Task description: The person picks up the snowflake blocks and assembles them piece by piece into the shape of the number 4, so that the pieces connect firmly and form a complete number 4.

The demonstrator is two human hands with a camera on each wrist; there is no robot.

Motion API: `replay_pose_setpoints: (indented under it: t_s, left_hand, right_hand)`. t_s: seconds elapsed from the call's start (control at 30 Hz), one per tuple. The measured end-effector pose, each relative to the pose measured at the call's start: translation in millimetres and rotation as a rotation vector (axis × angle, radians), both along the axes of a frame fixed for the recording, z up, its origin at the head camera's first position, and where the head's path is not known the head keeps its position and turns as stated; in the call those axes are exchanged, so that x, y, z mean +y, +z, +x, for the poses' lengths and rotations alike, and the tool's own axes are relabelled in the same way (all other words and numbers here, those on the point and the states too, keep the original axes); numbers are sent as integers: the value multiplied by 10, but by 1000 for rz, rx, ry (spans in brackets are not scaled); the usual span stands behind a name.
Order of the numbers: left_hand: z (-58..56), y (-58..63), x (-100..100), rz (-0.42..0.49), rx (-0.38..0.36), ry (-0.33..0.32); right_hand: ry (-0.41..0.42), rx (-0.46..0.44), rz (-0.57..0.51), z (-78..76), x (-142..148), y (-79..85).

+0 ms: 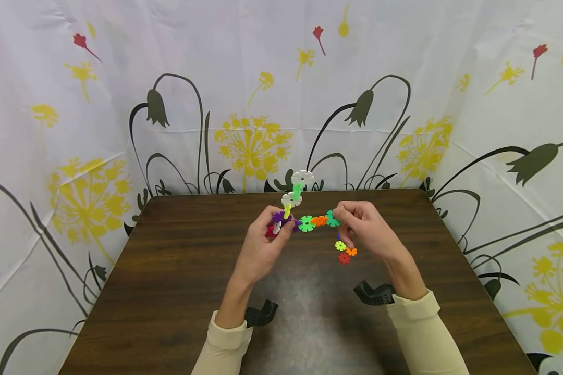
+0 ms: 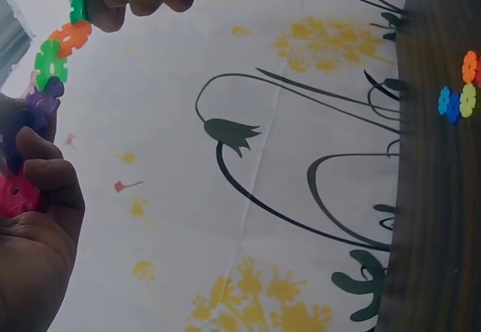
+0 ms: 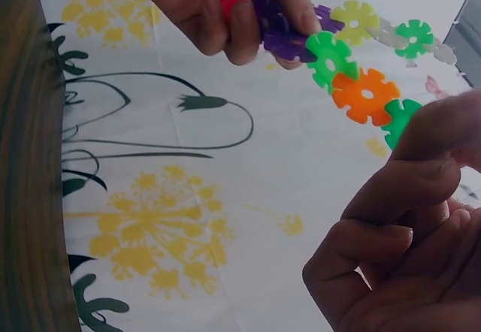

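Observation:
My left hand (image 1: 258,252) grips a chain of interlocking notched plastic discs by its purple discs (image 1: 281,217). A pinkish-red disc (image 2: 18,194) pokes out beside the palm in the left wrist view. From the grip one branch rises through a yellow disc (image 3: 356,21) to white and green discs, topped by a white disc (image 1: 302,179). The other branch runs right through a green disc (image 1: 306,224) and an orange disc (image 3: 366,95). At its end is a teal-green disc (image 1: 331,219), pinched between thumb and forefinger of my right hand (image 1: 372,232).
Loose discs lie on the dark wooden table (image 1: 183,291) below my right hand: a yellow-green disc (image 1: 340,245), an orange disc (image 1: 352,251), a red disc (image 1: 344,258) and blue ones (image 2: 453,107). A flower-printed cloth (image 1: 206,47) hangs behind the table and along both sides.

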State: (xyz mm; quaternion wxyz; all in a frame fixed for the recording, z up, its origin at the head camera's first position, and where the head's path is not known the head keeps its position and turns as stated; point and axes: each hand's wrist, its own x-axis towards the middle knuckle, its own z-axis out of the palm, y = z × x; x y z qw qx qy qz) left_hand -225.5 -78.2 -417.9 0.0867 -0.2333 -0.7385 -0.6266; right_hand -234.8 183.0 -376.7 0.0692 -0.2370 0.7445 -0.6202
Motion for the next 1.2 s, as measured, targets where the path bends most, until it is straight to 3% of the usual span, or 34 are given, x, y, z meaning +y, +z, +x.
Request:
replay_pose_setpoints:
  t_s: [0.4,0.57,0.73,0.83,0.93,1.07,1.2]
  left_hand:
    - [-5,-1,-15,-4,37,-1]
    - [-57,-22,18,1,36,17]
    - [-143,-48,67,70,6,33]
    - [-195,-72,59,125,-12,45]
    - [-241,-90,14,185,-38,63]
    - [-293,-104,-49,295,-66,83]
    - [-323,-125,-60,350,-82,59]
  right_hand:
    - [-10,-82,-71,-24,-79,-84]
    - [-70,-57,-70,-37,-98,-81]
    - [-124,11,-46,-109,32,-170]
    - [-190,16,72,-178,177,-346]
    - [-240,-46,337,-244,333,-642]
    - [-225,-136,745,-319,492,-1136]
    - [-271,-177,955,-332,599,-1512]
